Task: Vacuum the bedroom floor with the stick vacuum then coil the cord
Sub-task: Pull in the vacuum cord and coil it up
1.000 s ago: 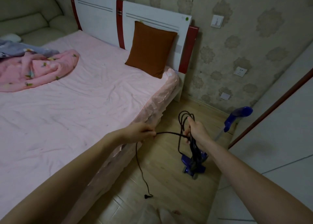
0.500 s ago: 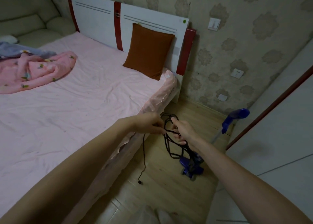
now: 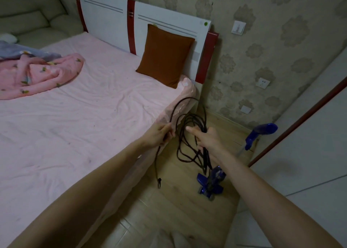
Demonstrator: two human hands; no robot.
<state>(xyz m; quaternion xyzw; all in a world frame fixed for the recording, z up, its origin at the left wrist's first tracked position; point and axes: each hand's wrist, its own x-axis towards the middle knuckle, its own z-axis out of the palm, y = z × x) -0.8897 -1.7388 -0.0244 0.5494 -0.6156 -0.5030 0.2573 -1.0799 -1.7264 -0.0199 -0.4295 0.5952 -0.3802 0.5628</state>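
A black power cord (image 3: 189,116) hangs in several loops from my right hand (image 3: 205,138), whose fingers grip the bundle while the thumb points left. My left hand (image 3: 159,134) pinches the free length of the cord beside the bed edge. From there the cord drops to its plug (image 3: 159,181), which dangles just above the floor. The blue stick vacuum (image 3: 213,180) stands on the wooden floor below my right hand, with its blue handle (image 3: 262,131) leaning toward the wardrobe.
A bed with a pink sheet (image 3: 84,116) fills the left side, with a brown pillow (image 3: 165,56) at the headboard. A white wardrobe (image 3: 309,144) closes the right side. A wall socket (image 3: 262,83) sits on the papered wall. The floor strip between them is narrow.
A new large loop of cord has risen over both hands toward the bed corner. The plug end has lifted higher above the floor. My hands stay close together.
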